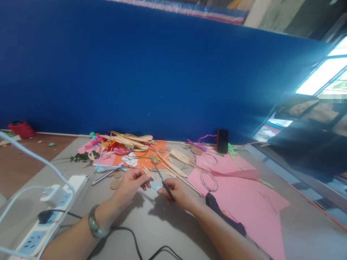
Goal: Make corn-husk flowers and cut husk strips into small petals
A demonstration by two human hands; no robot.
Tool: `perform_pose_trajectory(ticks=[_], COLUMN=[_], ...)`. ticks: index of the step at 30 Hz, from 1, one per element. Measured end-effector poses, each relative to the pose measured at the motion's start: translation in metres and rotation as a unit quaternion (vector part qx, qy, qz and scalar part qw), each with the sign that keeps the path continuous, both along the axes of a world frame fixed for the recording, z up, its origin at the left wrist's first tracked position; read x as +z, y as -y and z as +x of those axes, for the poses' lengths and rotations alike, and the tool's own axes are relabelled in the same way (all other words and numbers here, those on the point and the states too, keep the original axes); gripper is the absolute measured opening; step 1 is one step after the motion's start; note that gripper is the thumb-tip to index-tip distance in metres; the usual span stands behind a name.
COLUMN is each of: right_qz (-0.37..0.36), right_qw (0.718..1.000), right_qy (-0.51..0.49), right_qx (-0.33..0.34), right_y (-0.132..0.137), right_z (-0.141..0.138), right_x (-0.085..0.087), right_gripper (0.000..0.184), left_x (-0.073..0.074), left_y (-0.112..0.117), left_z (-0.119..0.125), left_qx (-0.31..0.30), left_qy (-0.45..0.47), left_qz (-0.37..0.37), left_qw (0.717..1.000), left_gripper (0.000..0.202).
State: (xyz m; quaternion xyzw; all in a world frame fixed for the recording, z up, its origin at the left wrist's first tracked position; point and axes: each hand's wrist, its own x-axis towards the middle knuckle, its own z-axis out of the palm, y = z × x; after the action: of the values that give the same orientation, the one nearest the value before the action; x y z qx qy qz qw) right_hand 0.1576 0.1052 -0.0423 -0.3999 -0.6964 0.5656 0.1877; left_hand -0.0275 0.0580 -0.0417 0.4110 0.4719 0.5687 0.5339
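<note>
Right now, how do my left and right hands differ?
Your left hand has a greenish bangle near its wrist; your right hand shows none. The right hand holds a dark, slim tool; the left hand shows no such tool. Both have fingertips near a light blue piece.

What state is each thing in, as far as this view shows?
Left hand, fingertips pinched at small blue piece; exact grip unclear
Right hand, closed around slender dark tool
Phone, upright, screen dark
White charger, plugged into power strip
Greenish bangle, worn
Pink paper, lying on table
</note>
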Motion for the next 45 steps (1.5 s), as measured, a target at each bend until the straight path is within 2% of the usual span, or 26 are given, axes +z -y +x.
perform_pose_trajectory(ticks=[7,12,18,24,30,34,38,41,45], right_qz=[-0.040,0.006,-0.007,-0.050,-0.077,-0.126,-0.168,-0.143,-0.073], right_qw=[0.991,0.991,0.992,0.987,0.981,0.969,0.959,0.968,0.986], right_qy=[-0.110,-0.104,-0.111,-0.142,-0.181,-0.208,-0.223,-0.206,-0.151], right_qx=[-0.058,-0.082,-0.061,-0.048,0.002,0.036,0.050,0.033,-0.011], right_y=[0.003,0.006,0.006,0.003,0.000,0.000,0.001,0.002,0.004], right_z=[-0.004,-0.004,-0.004,-0.002,-0.001,-0.001,-0.003,-0.003,-0.002], right_x=[-0.001,-0.001,-0.007,-0.007,-0.006,-0.007,-0.007,-0.007,-0.003], right_gripper=[0.031,0.028,0.029,0.027,0.029,0.029,0.031,0.034,0.041], left_x=[-0.003,-0.003,0.001,0.000,-0.004,-0.011,-0.014,-0.013,-0.013], left_y=[0.006,0.007,0.008,0.006,0.006,0.008,0.007,0.005,0.000], left_z=[0.010,0.012,0.014,0.014,0.015,0.012,0.011,0.010,0.005], left_qx=[-0.048,-0.053,-0.057,-0.074,-0.091,-0.122,-0.117,-0.097,-0.053], left_qy=[-0.028,-0.042,-0.030,0.003,0.039,0.050,0.050,0.039,0.026], left_qz=[-0.029,-0.052,-0.052,-0.056,-0.039,-0.012,-0.002,0.027,0.038], left_qw=[0.998,0.996,0.997,0.996,0.994,0.991,0.992,0.994,0.998], left_gripper=[0.022,0.024,0.022,0.011,0.034,0.021,0.013,0.010,0.014])
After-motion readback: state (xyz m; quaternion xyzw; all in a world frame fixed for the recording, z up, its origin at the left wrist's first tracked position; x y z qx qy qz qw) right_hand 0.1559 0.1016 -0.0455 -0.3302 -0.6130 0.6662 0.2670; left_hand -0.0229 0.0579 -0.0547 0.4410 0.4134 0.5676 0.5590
